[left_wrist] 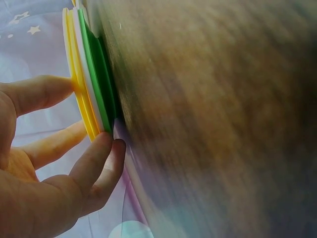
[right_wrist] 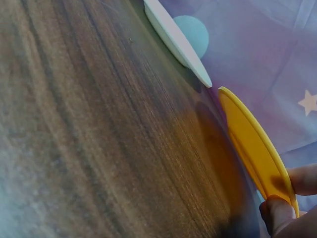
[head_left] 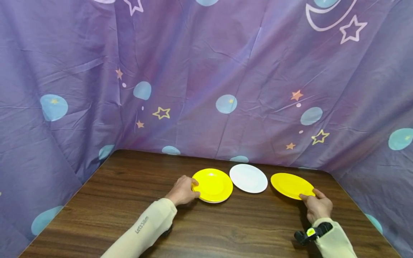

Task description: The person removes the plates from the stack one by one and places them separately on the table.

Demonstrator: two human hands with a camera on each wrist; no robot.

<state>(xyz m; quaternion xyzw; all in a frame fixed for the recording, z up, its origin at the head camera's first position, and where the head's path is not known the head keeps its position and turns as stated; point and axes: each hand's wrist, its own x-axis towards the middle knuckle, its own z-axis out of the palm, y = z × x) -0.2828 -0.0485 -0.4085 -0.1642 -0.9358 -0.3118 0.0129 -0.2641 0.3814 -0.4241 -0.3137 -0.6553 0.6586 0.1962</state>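
My left hand (head_left: 184,190) is at the near left rim of a stack of plates, a yellow plate (head_left: 213,185) uppermost. Side-on in the left wrist view, the stack shows yellow rims (left_wrist: 81,94), a white one, and a green plate (left_wrist: 101,84) lowest, against the tabletop. Fingers (left_wrist: 47,91) of that hand grip the stack's edge from both sides. Over on the right, my right hand (head_left: 317,208) pinches the near rim of another yellow plate (head_left: 290,185). This plate is tilted and raised, its shadow on the wood below in the right wrist view.
Between the two yellow plates lies a white plate (head_left: 248,178) on the brown wooden table (head_left: 232,229). A purple curtain (head_left: 193,79) with stars and moons hangs along the back and both sides. A black strap (head_left: 313,233) circles the right wrist.
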